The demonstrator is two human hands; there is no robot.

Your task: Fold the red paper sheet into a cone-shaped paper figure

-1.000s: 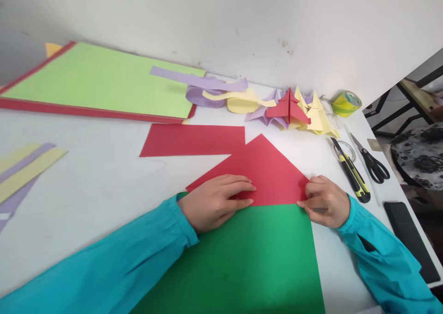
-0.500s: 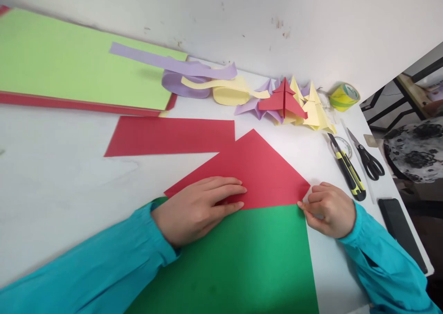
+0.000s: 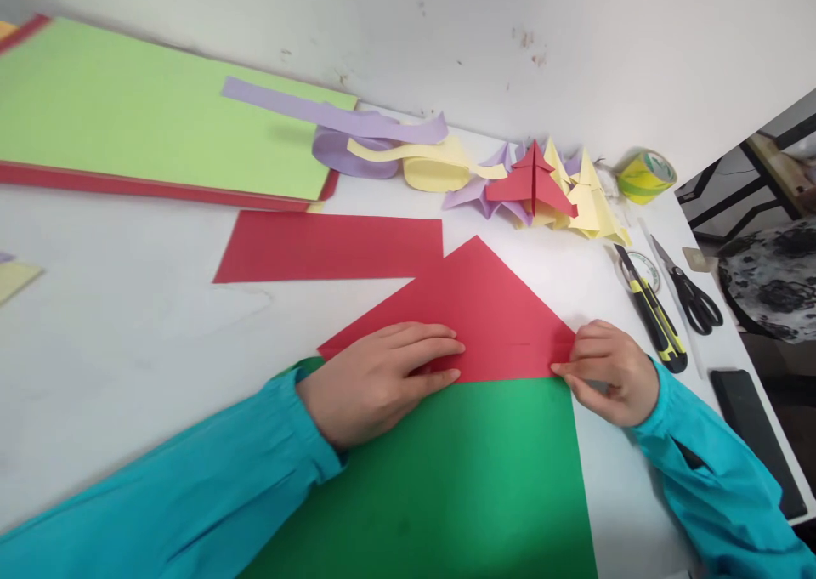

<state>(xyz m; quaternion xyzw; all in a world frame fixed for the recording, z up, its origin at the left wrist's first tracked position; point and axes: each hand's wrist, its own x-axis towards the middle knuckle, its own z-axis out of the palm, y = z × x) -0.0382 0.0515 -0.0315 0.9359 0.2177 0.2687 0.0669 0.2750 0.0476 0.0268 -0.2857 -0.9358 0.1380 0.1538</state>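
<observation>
A red paper folded into a triangle (image 3: 484, 307) lies on a green sheet (image 3: 459, 477) on the white table (image 3: 127, 349). My left hand (image 3: 376, 379) lies flat on the triangle's lower left part, fingers stretched out and together. At the triangle's right corner my right hand (image 3: 609, 371) has its fingers curled and pinched on the paper's edge. Both arms wear teal sleeves.
A red paper strip (image 3: 331, 247) lies behind the triangle. A light green sheet on a red one (image 3: 146, 128) is at the back left. Purple and yellow strips (image 3: 382, 141), folded paper shapes (image 3: 541, 188), a tape roll (image 3: 643, 175), a utility knife (image 3: 650, 315), scissors (image 3: 688, 294) and a black phone (image 3: 756, 439) sit at the right.
My right hand moved back onto the triangle's right corner and pinches it. The left hand stays flat on the paper. The view shifted slightly.
</observation>
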